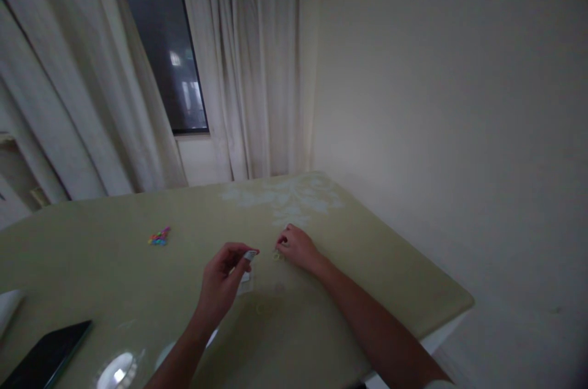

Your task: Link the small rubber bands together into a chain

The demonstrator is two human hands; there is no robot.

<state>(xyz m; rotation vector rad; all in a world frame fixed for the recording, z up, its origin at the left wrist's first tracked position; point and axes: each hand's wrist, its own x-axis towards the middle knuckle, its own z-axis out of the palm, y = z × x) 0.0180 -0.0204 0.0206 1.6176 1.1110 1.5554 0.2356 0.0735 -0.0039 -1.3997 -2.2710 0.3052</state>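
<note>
My left hand (222,282) pinches a small clear plastic bag (247,285) between thumb and fingers; a whitish part of it shows at the fingertips. Just to the right, my right hand (298,247) rests low over the table with its fingers drawn together. Whatever those fingers hold, if anything, is too small to make out. Beside their tips lie a few tiny pale-yellow ring-like pieces (277,256). Another faint yellowish ring (260,309) lies on the tabletop below the bag.
A small pile of bright multicoloured pieces (159,236) lies left on the green-covered table (110,279). Nearer stand a dark tablet (50,355) and a shiny round clear object (117,372). A wall (436,101) borders the right side, curtains (257,70) the back.
</note>
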